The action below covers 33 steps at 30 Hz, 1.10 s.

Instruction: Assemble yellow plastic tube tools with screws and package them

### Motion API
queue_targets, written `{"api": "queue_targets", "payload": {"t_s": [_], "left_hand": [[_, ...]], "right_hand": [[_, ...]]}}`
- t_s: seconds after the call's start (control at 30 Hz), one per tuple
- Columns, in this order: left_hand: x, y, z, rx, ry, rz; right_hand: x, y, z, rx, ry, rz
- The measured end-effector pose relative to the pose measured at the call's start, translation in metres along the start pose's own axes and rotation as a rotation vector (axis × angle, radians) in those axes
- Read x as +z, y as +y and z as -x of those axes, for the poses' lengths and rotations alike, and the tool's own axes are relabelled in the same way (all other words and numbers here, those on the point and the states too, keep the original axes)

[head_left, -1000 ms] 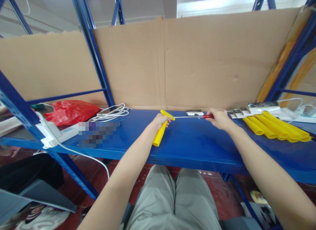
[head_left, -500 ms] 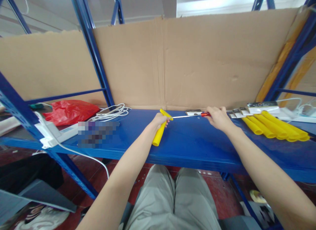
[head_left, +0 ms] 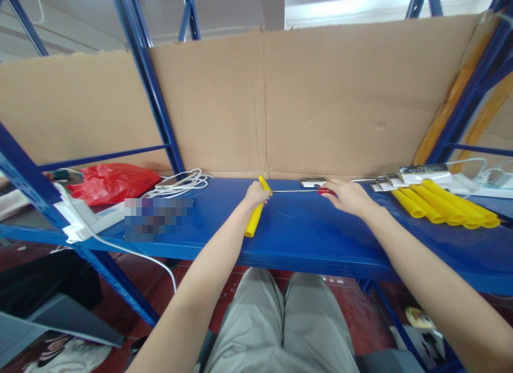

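Note:
My left hand [head_left: 256,193] is wrapped round a yellow tube [head_left: 253,221], which stands tilted over the blue shelf [head_left: 304,228]. My right hand [head_left: 345,195] grips the red handle of a screwdriver [head_left: 294,191]. Its thin metal shaft points left, and the tip meets the tube beside my left fingers; the exact contact point is too small to tell. Behind the right hand, a small black-and-white packet [head_left: 313,183] lies at the back of the shelf.
Several yellow tubes [head_left: 441,204] lie at the right, near flat boxes [head_left: 425,173]. Left are a red plastic bag [head_left: 114,183], coiled white cable [head_left: 180,185] and a white power strip [head_left: 108,217]. A cardboard sheet [head_left: 340,100] stands behind the shelf.
My right hand and the screwdriver have shifted slightly left. My left hand has moved a little left with the yellow tube, and its fingers sit slightly differently.

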State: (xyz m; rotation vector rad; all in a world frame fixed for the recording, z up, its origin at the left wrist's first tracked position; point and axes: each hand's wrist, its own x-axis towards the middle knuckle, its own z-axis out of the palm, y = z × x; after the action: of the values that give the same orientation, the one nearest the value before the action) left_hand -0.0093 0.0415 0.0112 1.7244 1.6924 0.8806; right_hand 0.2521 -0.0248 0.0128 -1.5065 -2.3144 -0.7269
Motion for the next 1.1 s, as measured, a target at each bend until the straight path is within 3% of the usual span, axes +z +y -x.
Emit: {"api": "queue_targets", "payload": {"t_s": [0.43,0.7,1.1], "left_hand": [[0.001,-0.007,-0.008,0.013,-0.003,-0.193],[0.0,-0.004,-0.004,0.002,-0.012,-0.202],[0.002,-0.007,-0.009,0.009,-0.013,-0.207]], "right_hand": [[0.003,-0.01,-0.002,0.016,-0.055,0.006],[0.004,-0.013,-0.002,0.081,-0.192,-0.082],[0.009,-0.011,-0.003,0.056,-0.125,-0.07]]}}
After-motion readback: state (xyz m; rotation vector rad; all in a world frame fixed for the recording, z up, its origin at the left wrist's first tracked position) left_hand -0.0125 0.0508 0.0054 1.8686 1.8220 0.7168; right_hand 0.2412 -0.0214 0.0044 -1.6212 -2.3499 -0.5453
